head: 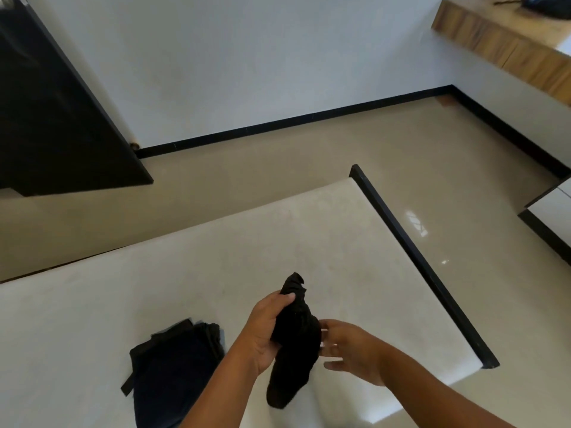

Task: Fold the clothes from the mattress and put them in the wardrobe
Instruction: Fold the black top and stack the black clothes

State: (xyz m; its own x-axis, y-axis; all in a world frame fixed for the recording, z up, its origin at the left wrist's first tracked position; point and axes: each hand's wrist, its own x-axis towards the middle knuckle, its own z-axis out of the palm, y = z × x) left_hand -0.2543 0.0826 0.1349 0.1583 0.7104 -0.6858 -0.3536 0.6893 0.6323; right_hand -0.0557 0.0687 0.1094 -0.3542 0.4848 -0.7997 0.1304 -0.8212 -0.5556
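A white mattress (216,257) fills the lower half of the frame, with a black bed rail (417,257) along its right edge and beige floor (216,180) beyond. Low in the centre we see the left hand (265,332) gripping a bunched black garment (296,341), held above the mattress. The right hand (355,350) is at the cloth's right side (its fingers are blurred, so we cannot tell whether it grasps). A folded dark pile (173,366) lies on the mattress at lower left.

A white mattress (216,257) sits on the beige floor (278,156), a black rail (417,257) along one edge. A folded dark pile (173,366) lies on it, well left of the rail.
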